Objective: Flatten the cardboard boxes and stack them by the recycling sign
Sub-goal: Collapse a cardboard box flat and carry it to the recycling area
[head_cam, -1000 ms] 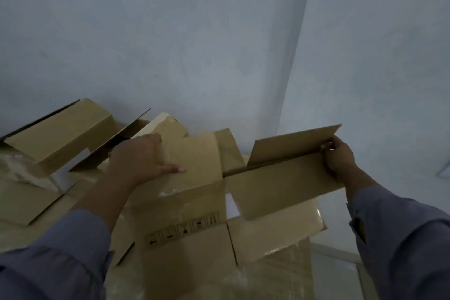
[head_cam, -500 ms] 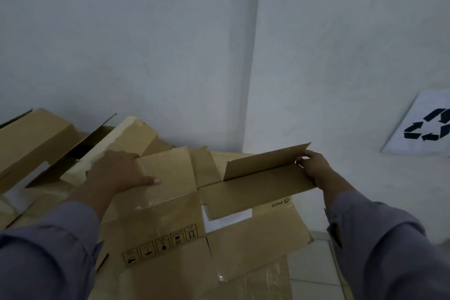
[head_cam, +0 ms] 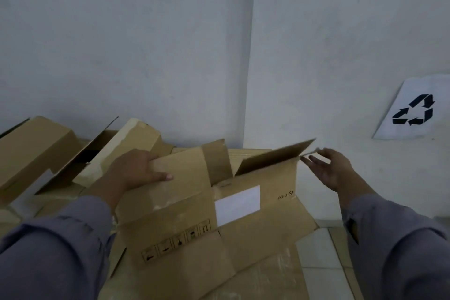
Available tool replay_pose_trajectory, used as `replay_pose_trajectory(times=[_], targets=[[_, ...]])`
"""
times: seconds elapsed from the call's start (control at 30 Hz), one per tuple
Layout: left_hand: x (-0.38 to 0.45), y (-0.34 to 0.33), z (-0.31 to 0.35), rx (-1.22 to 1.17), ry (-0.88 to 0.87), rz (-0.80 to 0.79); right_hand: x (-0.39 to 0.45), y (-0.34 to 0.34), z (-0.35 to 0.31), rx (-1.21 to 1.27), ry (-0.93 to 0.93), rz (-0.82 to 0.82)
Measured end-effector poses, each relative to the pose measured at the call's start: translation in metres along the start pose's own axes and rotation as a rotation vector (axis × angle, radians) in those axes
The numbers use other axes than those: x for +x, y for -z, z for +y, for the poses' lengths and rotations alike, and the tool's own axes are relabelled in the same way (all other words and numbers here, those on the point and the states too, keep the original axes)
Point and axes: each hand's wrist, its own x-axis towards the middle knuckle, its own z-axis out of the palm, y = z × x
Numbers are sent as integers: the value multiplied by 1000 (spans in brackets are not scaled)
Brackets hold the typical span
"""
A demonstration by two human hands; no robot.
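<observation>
Left hand (head_cam: 136, 170) grips the box (head_cam: 185, 204) edge, thumb on top. Right hand (head_cam: 333, 170) holds nothing, fingers straight, beside the raised flap (head_cam: 272, 157), apparently just clear of it.

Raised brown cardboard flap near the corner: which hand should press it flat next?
Probably right. The right hand is open, fingertips beside the free end of the raised brown cardboard flap; the left hand grips the other brown cardboard panel, farther away.
</observation>
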Motion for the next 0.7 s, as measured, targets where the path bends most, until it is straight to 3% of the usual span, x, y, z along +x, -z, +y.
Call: replay_pose_trajectory(times=[0.1, 0.27, 0.43, 0.53, 0.6, 0.7], targets=[[-3, 21, 11, -163, -102, 64, -18, -17, 11, 113, 4, -65], [-8, 57, 17, -327, -226, 184, -55, -41, 73, -156, -3, -94], [-29, 76, 15, -575, -226, 256, -97, -48, 161, -418, 109, 160], [-48, 77, 11, -730, -215, 267, -120, -45, 193, -318, 76, 234], [-63, 72, 5, -843, -181, 243, -129, -35, 209, -222, -12, 151], [-77, 54, -9, -963, -99, 241, -139, -26, 220, -69, -41, -170]])
